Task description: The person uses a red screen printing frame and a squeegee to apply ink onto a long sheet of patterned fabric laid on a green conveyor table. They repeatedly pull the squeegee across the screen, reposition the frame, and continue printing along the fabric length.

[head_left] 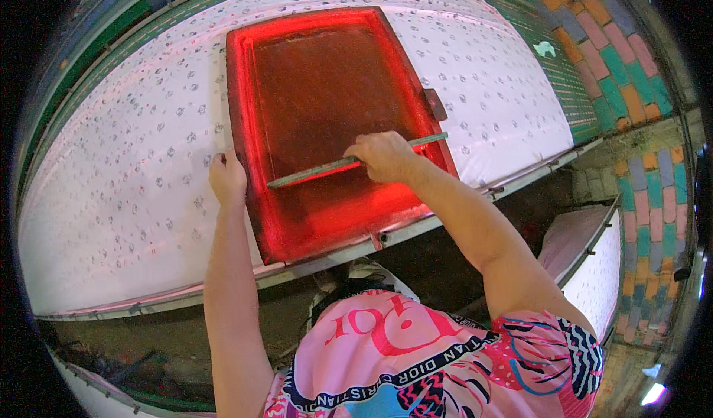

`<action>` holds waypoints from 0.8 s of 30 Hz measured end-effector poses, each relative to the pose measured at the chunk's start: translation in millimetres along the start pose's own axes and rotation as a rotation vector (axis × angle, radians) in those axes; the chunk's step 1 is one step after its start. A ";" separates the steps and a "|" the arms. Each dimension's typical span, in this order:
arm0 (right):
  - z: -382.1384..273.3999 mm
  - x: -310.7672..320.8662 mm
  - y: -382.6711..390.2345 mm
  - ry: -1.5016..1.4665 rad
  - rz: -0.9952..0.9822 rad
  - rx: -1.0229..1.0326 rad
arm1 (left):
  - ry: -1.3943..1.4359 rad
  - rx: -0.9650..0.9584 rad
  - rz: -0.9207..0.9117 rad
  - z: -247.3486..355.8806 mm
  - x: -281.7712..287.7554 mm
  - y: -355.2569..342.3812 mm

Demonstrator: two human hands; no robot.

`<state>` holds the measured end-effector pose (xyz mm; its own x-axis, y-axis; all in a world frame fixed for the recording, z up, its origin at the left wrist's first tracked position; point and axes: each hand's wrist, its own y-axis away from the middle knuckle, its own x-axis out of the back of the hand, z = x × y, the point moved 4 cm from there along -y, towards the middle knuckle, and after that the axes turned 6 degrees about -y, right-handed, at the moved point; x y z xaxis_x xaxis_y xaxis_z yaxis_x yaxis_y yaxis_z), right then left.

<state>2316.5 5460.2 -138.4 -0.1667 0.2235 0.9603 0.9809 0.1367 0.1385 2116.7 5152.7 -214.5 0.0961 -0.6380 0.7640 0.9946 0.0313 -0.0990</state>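
Note:
A screen printing frame (236, 98) with a dark mesh and bright red ink (371, 199) along its inner sides lies flat on white printed fabric (148, 158). Across its near half runs a long thin squeegee (308, 174), set slightly aslant. My right hand (385, 156) is closed around the squeegee, right of its middle. At the frame's left side, my left hand (228, 179) has its fingers curled against the edge and seems to grip it. The undersides of both hands are hidden.
The fabric covers a long table with a metal rail (327, 253) along its near edge. A dark tab (434, 104) sticks out of the frame's right side. Another white-covered table (598, 269) stands at the lower right, by coloured paving bricks (642, 217).

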 end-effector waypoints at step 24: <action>-8.8 -35.2 152.1 -0.329 0.234 0.333 | -0.329 0.069 0.027 18.0 -11.3 -1.1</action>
<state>2472.5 5464.6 -149.0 -0.0216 0.5688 0.8222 0.9197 0.3338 -0.2068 2115.3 5173.7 -211.6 0.1186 -0.3544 0.9276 0.9908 0.1036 -0.0871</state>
